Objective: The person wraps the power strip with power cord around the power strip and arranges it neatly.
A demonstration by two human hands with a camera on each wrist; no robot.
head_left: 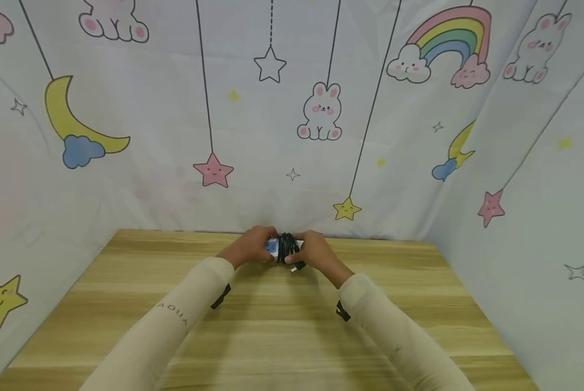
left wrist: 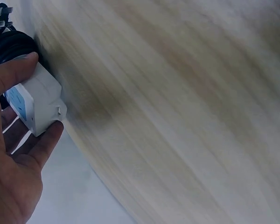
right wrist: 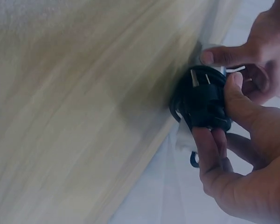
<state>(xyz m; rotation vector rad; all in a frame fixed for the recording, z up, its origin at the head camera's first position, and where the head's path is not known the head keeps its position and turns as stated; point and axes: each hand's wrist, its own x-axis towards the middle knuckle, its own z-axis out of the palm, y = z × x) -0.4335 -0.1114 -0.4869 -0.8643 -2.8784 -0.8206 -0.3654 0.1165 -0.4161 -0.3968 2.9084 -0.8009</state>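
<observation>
A white power strip with blue socket faces is wrapped round its middle by a coiled black cord. My left hand grips its left end, thumb on one side and fingers curled under the other, as the left wrist view shows. At the other end my right hand pinches the black plug between thumb and fingers, its metal prongs pointing away from the palm. In the head view the right hand covers much of the strip's right end.
Under the hands lies a wood-grain table, its back edge close behind the strip. A white cloth printed with stars, rabbits and moons hangs behind and at both sides. Black straps show at both wrists.
</observation>
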